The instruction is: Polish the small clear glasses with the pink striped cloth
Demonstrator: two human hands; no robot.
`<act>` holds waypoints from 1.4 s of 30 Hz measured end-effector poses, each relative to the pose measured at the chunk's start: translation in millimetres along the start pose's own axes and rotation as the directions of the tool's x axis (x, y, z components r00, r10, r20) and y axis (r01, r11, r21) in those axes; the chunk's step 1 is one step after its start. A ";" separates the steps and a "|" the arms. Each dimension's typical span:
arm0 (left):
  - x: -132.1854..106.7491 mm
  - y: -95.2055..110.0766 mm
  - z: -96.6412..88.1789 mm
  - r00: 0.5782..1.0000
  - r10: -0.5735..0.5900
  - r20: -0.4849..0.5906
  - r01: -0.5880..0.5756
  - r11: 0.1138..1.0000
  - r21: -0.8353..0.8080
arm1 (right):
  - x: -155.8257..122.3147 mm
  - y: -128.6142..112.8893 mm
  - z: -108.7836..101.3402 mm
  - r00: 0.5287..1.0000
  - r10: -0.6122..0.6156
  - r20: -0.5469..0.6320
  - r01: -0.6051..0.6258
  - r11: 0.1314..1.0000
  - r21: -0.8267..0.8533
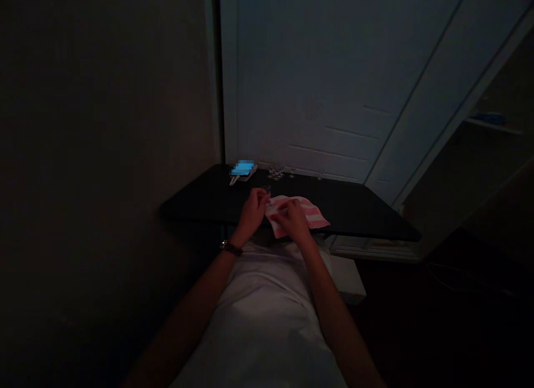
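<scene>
My left hand is closed, its fingers pinching a small clear object that looks like glass or plastic; the dim light hides its exact kind. Just to the right, a pink-and-white striped cloth lies spread over the near edge of the black table. Bent fingers of my right hand grip the cloth near its middle, a little apart from the left hand. A dark-banded watch is on my left wrist.
Several small shiny clear pieces stand along the table's back edge. A lit phone-like screen rests on a stand at back left. Behind the table is a pale panelled door; a wall is at left. A white box sits below right.
</scene>
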State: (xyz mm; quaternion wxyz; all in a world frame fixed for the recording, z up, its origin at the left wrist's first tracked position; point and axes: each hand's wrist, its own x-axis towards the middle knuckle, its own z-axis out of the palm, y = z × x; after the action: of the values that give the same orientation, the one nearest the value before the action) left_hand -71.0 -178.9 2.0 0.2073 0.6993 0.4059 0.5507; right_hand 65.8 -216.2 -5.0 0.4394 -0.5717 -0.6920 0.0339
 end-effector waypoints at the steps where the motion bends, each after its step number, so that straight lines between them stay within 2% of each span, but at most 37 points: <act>1: -0.3 0.0 -0.3 1.000 -0.002 -0.018 0.002 1.000 0.022 | 0.2 0.5 -0.2 1.000 -0.007 -0.004 0.007 1.000 -0.013; 4: -1.0 -1.8 -0.1 0.998 0.001 -0.064 0.004 0.998 0.070 | 0.9 2.5 -1.4 1.000 -0.025 0.001 0.025 1.000 -0.014; 9: -2.2 -5.6 1.0 0.998 0.053 -0.045 -0.047 0.990 0.132 | 2.2 4.4 -8.8 0.979 -0.160 0.126 0.149 0.984 0.094; 15: -2.4 -5.7 0.4 0.996 0.093 -0.012 -0.090 0.982 0.165 | 4.6 4.3 -12.6 0.972 -0.117 0.203 0.082 0.981 0.174; 18: -2.7 -5.6 0.5 0.996 0.091 -0.014 -0.088 0.983 0.164 | 5.2 6.5 -8.4 0.989 -0.064 0.131 0.041 0.984 0.172; 21: -3.5 -5.1 0.8 0.996 0.090 0.009 -0.091 0.985 0.147 | 6.9 11.9 -2.8 0.999 0.002 -0.041 0.007 0.973 0.231; 25: -4.6 -3.6 1.3 0.993 0.080 0.088 -0.091 0.988 0.123 | 11.3 20.8 2.8 0.962 0.160 -0.220 -0.072 0.929 0.363; 29: -6.0 -1.5 1.3 0.987 0.097 0.128 -0.113 0.985 0.127 | 13.6 24.8 4.3 0.910 0.263 -0.319 -0.097 0.885 0.455; 35: -9.3 3.7 -0.1 0.978 0.108 0.177 -0.140 0.974 0.178 | 13.1 19.4 1.5 0.900 0.277 -0.337 -0.050 0.834 0.550; 39: -10.2 5.1 -1.3 0.971 0.132 0.201 -0.170 0.967 0.190 | 9.3 10.9 0.1 0.960 0.147 -0.236 -0.013 0.872 0.490; 42: -10.5 5.3 -2.0 0.971 0.137 0.194 -0.176 0.964 0.202 | 5.7 6.4 0.2 0.971 0.067 -0.229 0.031 0.915 0.401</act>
State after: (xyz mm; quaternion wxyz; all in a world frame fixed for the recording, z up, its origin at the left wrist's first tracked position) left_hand -71.8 -190.6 0.3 0.1208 0.7942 0.3868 0.4528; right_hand 70.8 -209.2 -5.4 0.6270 -0.4755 -0.6071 0.1106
